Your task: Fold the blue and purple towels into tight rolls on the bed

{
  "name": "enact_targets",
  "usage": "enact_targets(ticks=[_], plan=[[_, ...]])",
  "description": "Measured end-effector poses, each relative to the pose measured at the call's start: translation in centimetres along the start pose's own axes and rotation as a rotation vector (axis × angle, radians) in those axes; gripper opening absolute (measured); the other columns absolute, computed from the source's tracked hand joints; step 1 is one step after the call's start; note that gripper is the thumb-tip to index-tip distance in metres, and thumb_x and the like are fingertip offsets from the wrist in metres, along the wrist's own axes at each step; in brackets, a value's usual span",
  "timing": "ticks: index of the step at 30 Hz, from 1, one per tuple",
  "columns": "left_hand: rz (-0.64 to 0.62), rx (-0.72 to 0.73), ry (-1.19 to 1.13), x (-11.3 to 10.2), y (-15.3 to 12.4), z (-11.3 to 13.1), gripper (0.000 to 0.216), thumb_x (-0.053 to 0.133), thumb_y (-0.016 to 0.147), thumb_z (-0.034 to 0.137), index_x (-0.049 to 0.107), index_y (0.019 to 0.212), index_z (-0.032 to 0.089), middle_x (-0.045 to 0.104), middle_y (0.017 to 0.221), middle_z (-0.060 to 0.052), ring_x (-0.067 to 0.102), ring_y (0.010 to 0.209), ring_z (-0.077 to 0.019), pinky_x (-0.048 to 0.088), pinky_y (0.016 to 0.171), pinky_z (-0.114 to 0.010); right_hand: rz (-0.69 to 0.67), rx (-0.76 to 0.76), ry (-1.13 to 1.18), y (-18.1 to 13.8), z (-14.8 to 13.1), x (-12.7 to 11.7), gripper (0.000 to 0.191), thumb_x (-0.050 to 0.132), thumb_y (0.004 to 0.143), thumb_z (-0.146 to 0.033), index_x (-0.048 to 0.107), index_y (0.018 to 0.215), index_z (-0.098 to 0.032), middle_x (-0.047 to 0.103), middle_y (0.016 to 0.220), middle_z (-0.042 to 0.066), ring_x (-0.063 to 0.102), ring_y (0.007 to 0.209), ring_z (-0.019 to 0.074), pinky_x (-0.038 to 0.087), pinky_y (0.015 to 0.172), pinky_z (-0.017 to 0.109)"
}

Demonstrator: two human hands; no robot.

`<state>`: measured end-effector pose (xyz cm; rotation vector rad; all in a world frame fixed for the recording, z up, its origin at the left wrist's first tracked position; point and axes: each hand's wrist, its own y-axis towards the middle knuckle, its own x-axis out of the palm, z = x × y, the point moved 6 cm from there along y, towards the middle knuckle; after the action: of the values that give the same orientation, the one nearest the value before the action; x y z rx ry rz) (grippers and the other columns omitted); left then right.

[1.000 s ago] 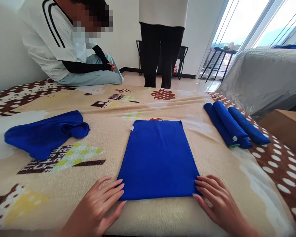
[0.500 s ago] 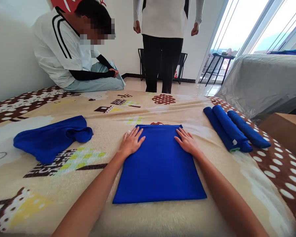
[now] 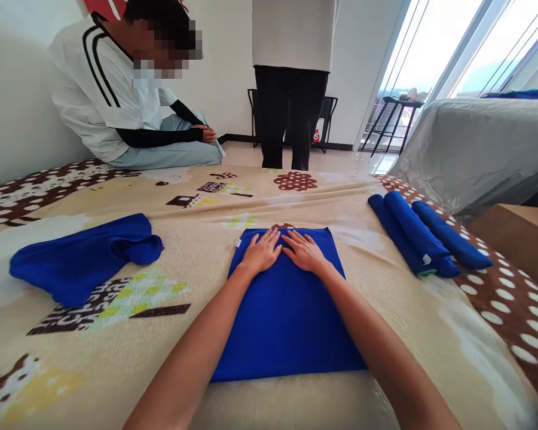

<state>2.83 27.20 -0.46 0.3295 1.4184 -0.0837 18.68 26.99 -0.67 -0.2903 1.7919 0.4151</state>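
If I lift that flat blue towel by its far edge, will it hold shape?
Probably not: the flat blue towel lies thin and soft, so it should droop. The crumpled towel beside it suggests limp, light cloth. Pushed, it would likely drag on the fuzzy blanket.

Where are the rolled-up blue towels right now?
In the head view, the rolled towels lie side by side on the right of the blanket, at its brown dotted border, to the right of the flat blue towel.

Left hand (image 3: 262, 254) and right hand (image 3: 303, 252) lie flat, side by side, on the folded blue towel (image 3: 287, 322) on the blanket (image 3: 197, 251).
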Motion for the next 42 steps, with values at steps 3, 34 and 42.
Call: enact_targets(ticks=[3, 34, 42], plan=[[0.028, -0.132, 0.010, 0.1, -0.4, -4.3, 0.053, 0.059, 0.097, 0.043, 0.049, 0.143, 0.021, 0.043, 0.154, -0.013, 0.043, 0.140, -0.0330, 0.031, 0.116, -0.062, 0.031, 0.148, 0.000, -0.7, 4.8, -0.3, 0.062, 0.035, 0.103, -0.055, 0.036, 0.154, -0.019, 0.033, 0.161, 0.013, 0.029, 0.150, 0.0264, 0.020, 0.122, 0.054], [0.239, 0.422, -0.137, -6.9, -29.1, -2.7, 0.062, 0.052, 0.090, 0.006, 0.049, 0.147, 0.032, 0.072, 0.126, 0.000, 0.066, 0.119, -0.0218, 0.051, 0.100, -0.038, 0.268, -0.282, -0.101, -31.1, 2.0, -3.8, 0.061, 0.060, 0.091, -0.018, 0.047, 0.150, -0.028, 0.061, 0.139, 0.005, 0.061, 0.127, 0.0244, 0.055, 0.097, 0.041], [0.230, 0.264, -0.335, -7.8, -28.5, -3.9, 0.040, 0.057, 0.090, 0.015, 0.062, 0.127, 0.031, 0.073, 0.108, 0.000, 0.067, 0.104, -0.0191, 0.055, 0.089, -0.029, 0.277, -0.186, 0.266, -28.8, 2.5, -6.6, 0.030, 0.058, 0.093, -0.018, 0.069, 0.117, -0.031, 0.074, 0.107, 0.001, 0.070, 0.102, 0.0181, 0.060, 0.083, 0.030]])
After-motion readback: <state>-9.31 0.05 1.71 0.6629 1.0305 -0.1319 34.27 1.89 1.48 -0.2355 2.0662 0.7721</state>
